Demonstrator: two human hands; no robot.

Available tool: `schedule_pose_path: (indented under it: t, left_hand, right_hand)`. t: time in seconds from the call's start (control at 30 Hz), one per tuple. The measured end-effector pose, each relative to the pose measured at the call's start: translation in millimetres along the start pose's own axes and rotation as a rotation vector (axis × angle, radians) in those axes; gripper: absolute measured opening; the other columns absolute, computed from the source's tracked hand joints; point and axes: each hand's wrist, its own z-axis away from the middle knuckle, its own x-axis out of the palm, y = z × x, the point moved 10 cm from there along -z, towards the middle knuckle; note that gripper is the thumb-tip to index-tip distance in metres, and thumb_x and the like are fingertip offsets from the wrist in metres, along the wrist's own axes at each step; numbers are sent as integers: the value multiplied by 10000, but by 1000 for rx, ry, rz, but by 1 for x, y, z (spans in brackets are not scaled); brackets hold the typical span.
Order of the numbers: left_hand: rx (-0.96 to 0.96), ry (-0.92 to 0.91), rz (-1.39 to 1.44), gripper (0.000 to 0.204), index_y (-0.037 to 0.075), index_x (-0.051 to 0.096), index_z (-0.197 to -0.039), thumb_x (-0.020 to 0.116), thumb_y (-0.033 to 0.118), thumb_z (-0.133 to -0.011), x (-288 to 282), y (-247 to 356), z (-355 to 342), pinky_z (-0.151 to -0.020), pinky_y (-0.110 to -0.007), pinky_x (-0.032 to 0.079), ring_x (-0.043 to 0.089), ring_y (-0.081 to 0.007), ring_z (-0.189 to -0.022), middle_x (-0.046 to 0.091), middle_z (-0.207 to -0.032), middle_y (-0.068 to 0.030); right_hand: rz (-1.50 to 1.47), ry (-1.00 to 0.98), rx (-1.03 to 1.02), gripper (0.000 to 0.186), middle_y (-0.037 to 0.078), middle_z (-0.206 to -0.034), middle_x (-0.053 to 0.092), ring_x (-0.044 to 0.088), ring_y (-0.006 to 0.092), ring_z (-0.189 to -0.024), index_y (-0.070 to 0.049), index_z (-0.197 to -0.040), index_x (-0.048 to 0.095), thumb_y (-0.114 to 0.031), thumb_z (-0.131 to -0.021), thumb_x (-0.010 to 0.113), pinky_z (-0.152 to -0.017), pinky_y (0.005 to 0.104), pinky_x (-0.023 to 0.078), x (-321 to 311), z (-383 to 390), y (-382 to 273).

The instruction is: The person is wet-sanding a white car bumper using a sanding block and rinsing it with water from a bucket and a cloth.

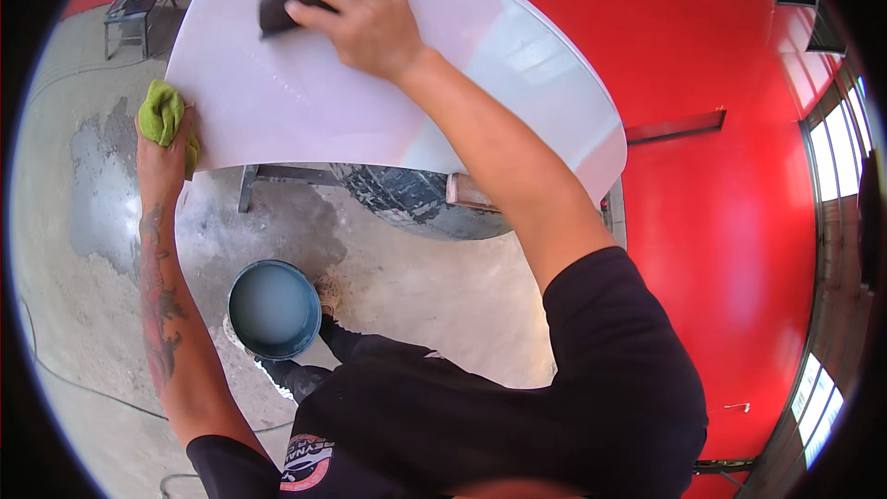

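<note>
A large pale panel point(370, 120), white with a light greenish patch to the right, stretches out in front of me. Up near its far left part, my right hand point(374, 28) grips a dark sanding block point(282, 15) with a yellowish-green edge, held against the surface. Small droplets trail across the panel below the block. At the panel's near left corner, my left hand point(164, 162) is closed around a crumpled green cloth point(162, 111). Part of the cloth hangs down beside the wrist, and most of the fingers are hidden.
A blue bucket point(238, 328) of cloudy liquid stands on the concrete floor by my feet. Beneath the panel are a dark tire-like round thing point(393, 199), a small brownish block point(469, 192) and a grey stand point(248, 187). A small bench point(134, 11) stands far left; a red wall point(721, 222) rises right.
</note>
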Motion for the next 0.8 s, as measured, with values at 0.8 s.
schedule_pose_path:
  t: [0.8]
  left_hand:
    - [-82, 4, 78, 597, 66, 547, -1391, 748, 411, -947, -4, 0, 5, -994, -447, 505, 646, -392, -1175, 642, -1262, -168]
  right_hand:
    - [-152, -180, 94, 451, -89, -1307, 666, 559, 204, -1051, -341, -1184, 746, -65, -836, 661, -943, 380, 410, -50, 116, 28]
